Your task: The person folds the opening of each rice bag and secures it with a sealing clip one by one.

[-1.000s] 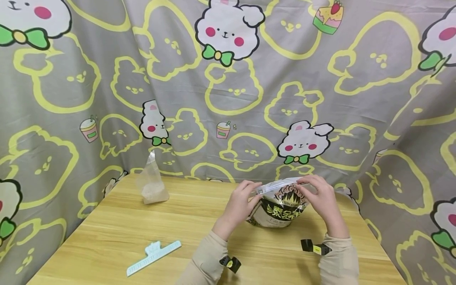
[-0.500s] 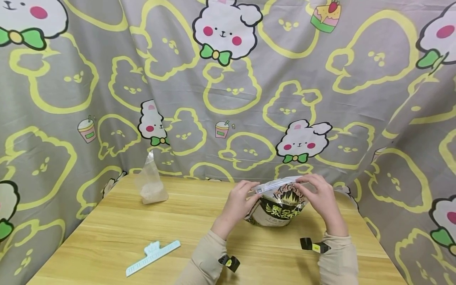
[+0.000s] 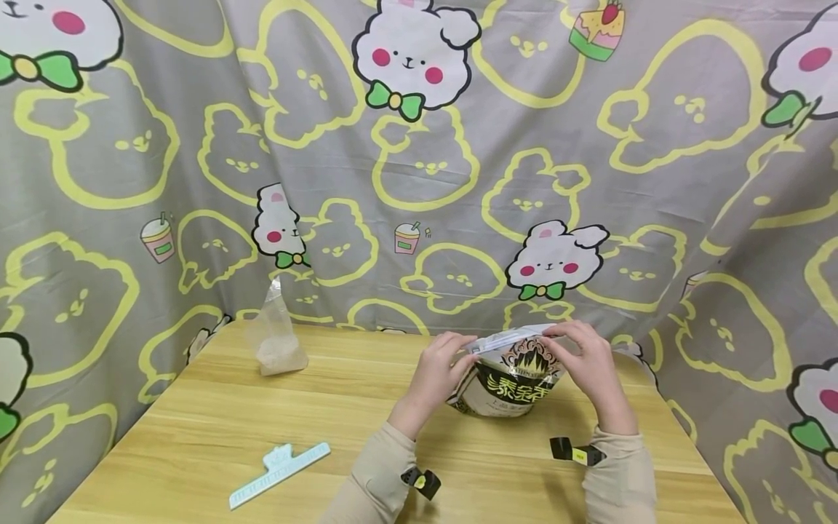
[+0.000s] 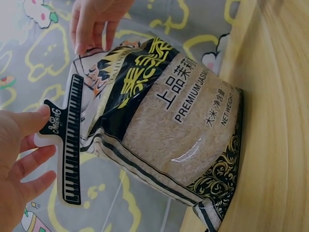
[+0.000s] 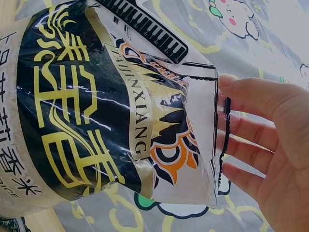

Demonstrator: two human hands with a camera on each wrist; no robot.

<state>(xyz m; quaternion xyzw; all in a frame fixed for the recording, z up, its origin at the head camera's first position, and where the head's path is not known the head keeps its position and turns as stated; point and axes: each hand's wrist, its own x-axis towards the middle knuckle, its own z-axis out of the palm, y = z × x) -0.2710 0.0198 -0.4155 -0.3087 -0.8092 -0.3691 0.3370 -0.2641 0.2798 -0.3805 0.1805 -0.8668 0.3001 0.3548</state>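
A bag of rice (image 3: 504,405) with black bands and yellow lettering stands on the table at right of centre. At its top edge lies a black bag clip (image 4: 72,145) printed with piano keys and the word "Music". My left hand (image 3: 432,375) pinches the clip's handle, thumb on the front and the other fingers partly behind. Whether the clip's jaws bite the bag, I cannot tell. With thumb and fingers, my right hand (image 3: 587,360) pinches the other end of the bag's top edge. In the right wrist view the clip (image 5: 145,31) crosses the bag's upper edge.
A light blue ruler-like bag clip (image 3: 279,474) lies at the table's front left. Further back, a clear plastic bag (image 3: 280,349) with pale contents stands upright. A grey patterned curtain (image 3: 327,167) hangs behind and beside the wooden table (image 3: 190,437).
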